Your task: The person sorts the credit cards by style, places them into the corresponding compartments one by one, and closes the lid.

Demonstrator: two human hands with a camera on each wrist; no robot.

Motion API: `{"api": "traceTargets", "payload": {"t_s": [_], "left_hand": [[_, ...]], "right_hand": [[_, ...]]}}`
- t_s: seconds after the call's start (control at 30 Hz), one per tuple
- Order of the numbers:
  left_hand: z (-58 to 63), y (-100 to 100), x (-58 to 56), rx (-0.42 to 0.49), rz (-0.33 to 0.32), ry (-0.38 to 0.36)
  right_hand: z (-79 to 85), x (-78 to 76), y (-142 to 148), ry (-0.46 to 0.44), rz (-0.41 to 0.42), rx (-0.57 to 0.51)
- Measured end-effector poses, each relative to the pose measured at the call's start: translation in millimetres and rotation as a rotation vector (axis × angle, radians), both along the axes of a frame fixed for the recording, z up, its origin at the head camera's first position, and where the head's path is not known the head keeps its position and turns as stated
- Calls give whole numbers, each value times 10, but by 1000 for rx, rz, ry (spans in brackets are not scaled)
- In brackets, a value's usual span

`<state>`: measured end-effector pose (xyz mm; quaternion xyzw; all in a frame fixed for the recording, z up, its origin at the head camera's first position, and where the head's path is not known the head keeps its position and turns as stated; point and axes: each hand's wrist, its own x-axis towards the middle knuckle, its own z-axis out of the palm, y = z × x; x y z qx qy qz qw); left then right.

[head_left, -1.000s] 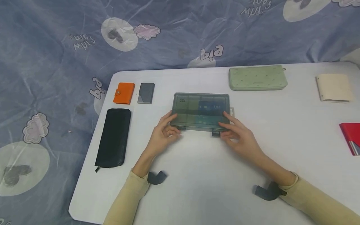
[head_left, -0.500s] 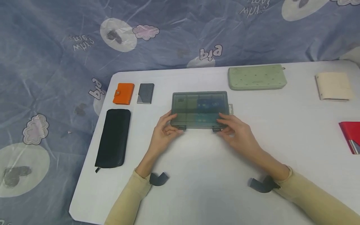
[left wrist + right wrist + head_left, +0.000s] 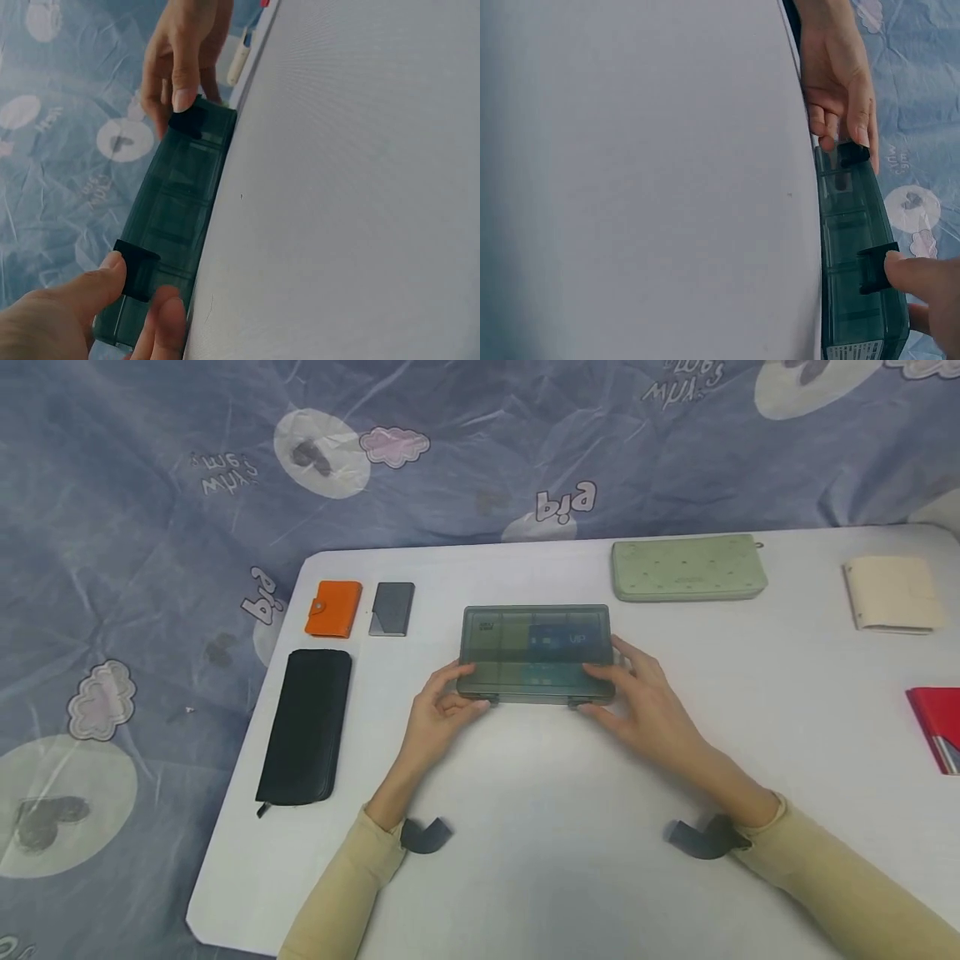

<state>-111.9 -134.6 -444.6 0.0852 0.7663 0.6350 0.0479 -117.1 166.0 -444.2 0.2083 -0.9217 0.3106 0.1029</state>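
A translucent dark green plastic storage box (image 3: 498, 647) lies on the white table with its lid down, its compartments and a blue card marked VIP (image 3: 573, 639) showing through. My left hand (image 3: 433, 714) holds its near left corner, index finger over the lid. In the left wrist view, the left thumb presses the dark left latch (image 3: 139, 271). At the opposite end my right hand (image 3: 648, 702) grips the near right corner, one finger on the lid and another along the right side. Its thumb sits on the right latch (image 3: 875, 270), as the right wrist view shows.
On the left lie a black zip wallet (image 3: 306, 727), an orange card holder (image 3: 333, 608) and a grey card holder (image 3: 392, 608). A green long wallet (image 3: 688, 568) is behind the box. Further right are a cream booklet-like item (image 3: 894, 593) and a red wallet (image 3: 937, 718).
The right latch, flipped outward a second ago, now lies against the box front under my right thumb. My right fingers have spread toward the box's right side. My left hand has barely moved.
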Motion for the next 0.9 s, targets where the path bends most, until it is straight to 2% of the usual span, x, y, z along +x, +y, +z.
{"api": "traceTargets", "payload": {"t_s": [0.1,0.5,0.63,0.73,0.8,0.9], "left_hand": [[-9,-2,9,-16,6,8],[-11,34,26,-36,45,10],[-22,12,37,-51,44,0],[-39,-17,48,-52,31,-14],[-63,-55,48,-99,20,4],[-39,-145,50,-234,20,80]], "right_hand": [[-4,17,-2,-20,-16,-5],[5,73,-64,29,-88,39],[26,61,-68,14,-63,49],[66,62,-60,-33,-25,65],[102,67,-38,-77,-3,93],[162,88,54,-118,14,155]]}}
